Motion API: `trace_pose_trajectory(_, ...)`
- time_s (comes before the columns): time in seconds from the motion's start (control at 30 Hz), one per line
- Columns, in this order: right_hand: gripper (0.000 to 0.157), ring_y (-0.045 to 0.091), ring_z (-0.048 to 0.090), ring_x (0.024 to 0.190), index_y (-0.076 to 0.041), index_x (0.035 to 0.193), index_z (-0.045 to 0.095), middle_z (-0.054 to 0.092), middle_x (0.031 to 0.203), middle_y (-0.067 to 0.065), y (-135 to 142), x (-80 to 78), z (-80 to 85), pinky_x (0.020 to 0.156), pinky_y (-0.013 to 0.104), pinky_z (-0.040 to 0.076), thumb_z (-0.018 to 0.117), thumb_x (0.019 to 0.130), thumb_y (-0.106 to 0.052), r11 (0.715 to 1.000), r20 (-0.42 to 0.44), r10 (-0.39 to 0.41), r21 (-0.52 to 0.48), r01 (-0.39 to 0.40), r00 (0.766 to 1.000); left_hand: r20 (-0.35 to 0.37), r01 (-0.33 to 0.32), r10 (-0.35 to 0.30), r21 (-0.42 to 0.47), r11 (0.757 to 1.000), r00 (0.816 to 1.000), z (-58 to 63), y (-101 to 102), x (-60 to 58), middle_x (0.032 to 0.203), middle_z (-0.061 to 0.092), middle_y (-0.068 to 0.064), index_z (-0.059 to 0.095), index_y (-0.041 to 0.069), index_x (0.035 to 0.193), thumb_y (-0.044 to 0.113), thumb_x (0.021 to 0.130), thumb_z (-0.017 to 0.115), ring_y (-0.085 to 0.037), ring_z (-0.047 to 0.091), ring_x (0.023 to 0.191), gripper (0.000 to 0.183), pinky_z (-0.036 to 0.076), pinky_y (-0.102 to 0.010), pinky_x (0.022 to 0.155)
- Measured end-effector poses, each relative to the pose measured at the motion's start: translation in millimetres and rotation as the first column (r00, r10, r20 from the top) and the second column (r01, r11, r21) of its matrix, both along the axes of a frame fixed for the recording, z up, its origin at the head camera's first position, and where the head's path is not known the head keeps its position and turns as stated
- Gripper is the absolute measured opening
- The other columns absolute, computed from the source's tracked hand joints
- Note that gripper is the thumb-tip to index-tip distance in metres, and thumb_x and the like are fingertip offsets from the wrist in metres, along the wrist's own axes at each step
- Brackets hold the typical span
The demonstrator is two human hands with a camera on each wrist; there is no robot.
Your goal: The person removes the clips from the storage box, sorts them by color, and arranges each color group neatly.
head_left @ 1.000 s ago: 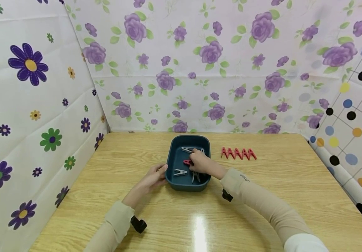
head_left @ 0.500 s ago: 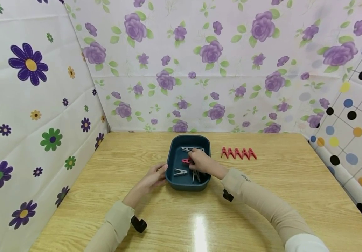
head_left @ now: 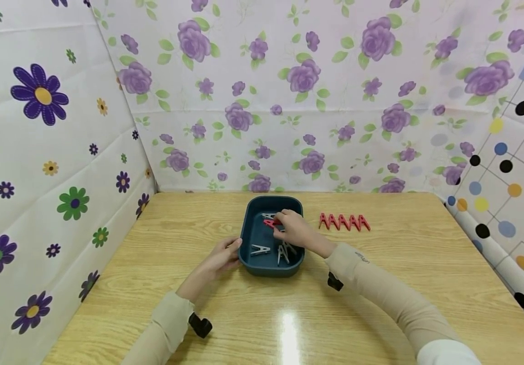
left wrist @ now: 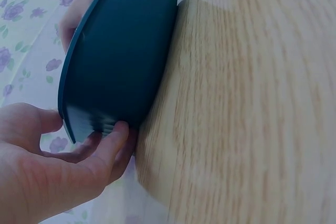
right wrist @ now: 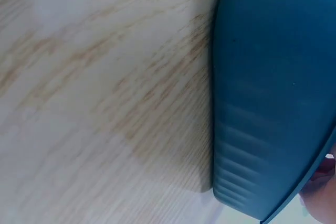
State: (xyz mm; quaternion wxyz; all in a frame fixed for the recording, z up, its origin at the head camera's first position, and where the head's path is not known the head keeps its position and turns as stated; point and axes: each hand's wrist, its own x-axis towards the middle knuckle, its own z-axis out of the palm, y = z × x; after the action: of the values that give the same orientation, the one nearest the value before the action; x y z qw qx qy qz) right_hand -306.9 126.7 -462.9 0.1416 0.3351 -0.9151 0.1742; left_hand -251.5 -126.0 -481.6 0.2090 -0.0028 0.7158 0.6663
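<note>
A dark teal plastic bin (head_left: 248,228) stands on the table. My left hand (head_left: 221,255) holds its left side, the thumb at the rim and the other fingers against the outer wall (left wrist: 121,51). My right hand (head_left: 297,228) reaches over the bin's right side and pinches a red clothespin (head_left: 269,223), whose far end is covered by the fingers. Inside the bin lie a grey clothespin (head_left: 260,249) at the near left, more grey ones (head_left: 283,252) near the front right, and another (head_left: 268,216) at the back, partly behind the red one.
Several red clothespins (head_left: 344,222) lie in a row on the wooden table (head_left: 380,263), to the right of the bin. Flower-patterned cloth (head_left: 239,116) hangs behind the table. Black wrist cameras (head_left: 200,325) sit under both sleeves.
My right hand has moved toward the back of the bin with the red clothespin, uncovering more of the grey clothespins at the front right. The left hand stays on the bin.
</note>
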Motion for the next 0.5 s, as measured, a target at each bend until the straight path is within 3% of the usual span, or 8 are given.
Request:
trace_pose_trajectory(0.2, 0.023, 0.016, 0.056, 0.072, -0.003, 0.103, 0.069, 0.063, 0.086, 0.008, 2.3, -0.2, -1.4, 0.064, 0.031, 0.051, 0.073, 0.083, -0.015, 0.998, -0.041, 0.025, -0.050, -0.027, 0.999, 0.004, -0.005, 0.005, 0.001, 1.000, 1.000, 0.5, 0.9, -1.0, 0.137, 0.052, -0.028, 0.035, -0.001, 0.147, 0.030, 0.105, 0.042, -0.024, 0.059, 0.117, 0.052, 0.053, -0.029, 0.088)
trace_pose_trajectory(0.5, 0.022, 0.018, 0.064, 0.078, -0.002, 0.100, 0.069, 0.067, 0.090, 0.009, 6.9, -0.4, -3.1, 0.068, 0.029, 0.055, 0.075, 0.082, -0.013, 0.979, -0.021, 0.049, -0.195, -0.052, 0.999, 0.009, -0.014, 0.014, 0.011, 1.000, 1.000, -1.0, 0.8, -1.6, 0.137, 0.052, -0.028, 0.034, -0.001, 0.147, 0.029, 0.104, 0.043, -0.024, 0.061, 0.114, 0.053, 0.054, -0.029, 0.087)
